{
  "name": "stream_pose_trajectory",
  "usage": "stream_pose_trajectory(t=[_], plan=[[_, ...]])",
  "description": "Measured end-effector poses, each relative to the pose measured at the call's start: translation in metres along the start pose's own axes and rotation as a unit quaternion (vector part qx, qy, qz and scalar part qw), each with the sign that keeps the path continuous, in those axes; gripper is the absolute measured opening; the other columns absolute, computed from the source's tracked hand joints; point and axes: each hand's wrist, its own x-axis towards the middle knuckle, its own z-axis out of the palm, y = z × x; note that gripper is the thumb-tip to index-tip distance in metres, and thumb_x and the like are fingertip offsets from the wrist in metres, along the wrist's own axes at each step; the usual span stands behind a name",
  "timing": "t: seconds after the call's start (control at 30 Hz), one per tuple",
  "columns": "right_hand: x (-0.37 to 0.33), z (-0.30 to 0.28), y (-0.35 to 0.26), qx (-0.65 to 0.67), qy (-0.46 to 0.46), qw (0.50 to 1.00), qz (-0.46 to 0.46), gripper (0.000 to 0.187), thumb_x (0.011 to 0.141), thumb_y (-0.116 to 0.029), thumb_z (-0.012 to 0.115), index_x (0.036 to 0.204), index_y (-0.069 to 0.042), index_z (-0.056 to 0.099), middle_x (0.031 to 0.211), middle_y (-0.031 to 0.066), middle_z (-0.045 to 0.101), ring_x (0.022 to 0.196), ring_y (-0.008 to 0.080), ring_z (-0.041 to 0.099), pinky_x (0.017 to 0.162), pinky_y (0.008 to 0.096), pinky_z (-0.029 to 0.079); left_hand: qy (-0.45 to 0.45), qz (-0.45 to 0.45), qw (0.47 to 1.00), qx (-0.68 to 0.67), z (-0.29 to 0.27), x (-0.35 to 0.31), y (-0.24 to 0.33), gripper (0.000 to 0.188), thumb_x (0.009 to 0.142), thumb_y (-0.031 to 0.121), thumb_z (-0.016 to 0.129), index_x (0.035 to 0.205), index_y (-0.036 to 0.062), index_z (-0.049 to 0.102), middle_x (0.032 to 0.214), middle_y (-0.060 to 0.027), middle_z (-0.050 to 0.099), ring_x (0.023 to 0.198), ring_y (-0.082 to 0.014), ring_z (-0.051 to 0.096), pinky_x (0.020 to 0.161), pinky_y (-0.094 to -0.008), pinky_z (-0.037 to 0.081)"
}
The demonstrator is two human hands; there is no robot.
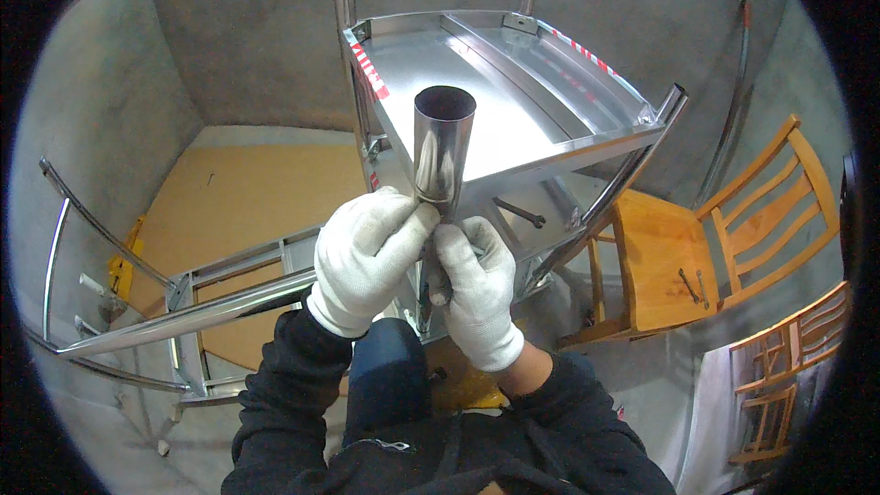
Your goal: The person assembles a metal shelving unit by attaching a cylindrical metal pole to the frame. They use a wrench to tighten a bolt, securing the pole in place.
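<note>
Head view: at centre, a steel frame (pixel 513 96) with a flat panel, corner tubes (pixel 345 7) and red-and-white tape (pixel 370 73) along 2 edges. Left of it, low down, a second frame (pixel 197 316) of shiny tubing. Just beside the right corner, a wooden chair (pixel 660 247). Upright at the near corner, a steel tube (pixel 444 151), open end up. Clamped around its lower part, the white-gloved left grip (pixel 367 257); curled just below, the white-gloved right grip (pixel 478 298); cannot tell what, if anything, is pinched there. Below the panel's near edge, a dark wrench (pixel 520 213); near the seat's right edge, 2 slimmer wrenches (pixel 688 285).
</note>
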Motion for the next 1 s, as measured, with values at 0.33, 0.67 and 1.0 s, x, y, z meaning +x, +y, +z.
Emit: stream_pose_trajectory(t=[0.33,0.67,1.0], plan=[[0.008,0.004,-0.016,-0.194,0.021,0.974,-0.119,0.022,0.090,-0.011,0.069,0.075,-0.003,0.056,0.068,-0.0017,0.056,0.064,0.0023,0.047,0.055,0.0215,0.041,0.027,-0.023,0.999,0.002,0.005,-0.006,0.001,0.042,0.061,0.004,0.070,0.103,0.0029,0.067,0.096,-0.0112,0.065,0.087,-0.0319,0.066,0.072,-0.0393,0.054],[-0.002,0.009,0.019,-0.010,0.063,0.985,-0.161,0.029,0.094,-0.025,0.068,0.099,-0.001,0.052,0.071,0.0016,0.060,0.058,0.0042,0.052,0.050,0.0209,0.043,0.037,-0.050,0.998,-0.031,0.007,-0.005,0.010,0.042,0.065,-0.005,0.072,0.106,0.0012,0.064,0.099,-0.0136,0.066,0.091,-0.0339,0.065,0.077,-0.0414,0.054],[0.019,0.007,-0.036,-0.430,-0.026,0.858,-0.280,0.016,0.092,-0.012,0.064,0.087,0.002,0.058,0.064,0.0114,0.062,0.059,0.0177,0.065,0.054,0.0304,0.049,0.086,-0.111,0.987,-0.080,0.013,-0.013,0.011,0.033,0.071,0.000,0.071,0.103,0.0030,0.064,0.093,-0.0138,0.065,0.079,-0.0325,0.065,0.068,-0.0402,0.053]])
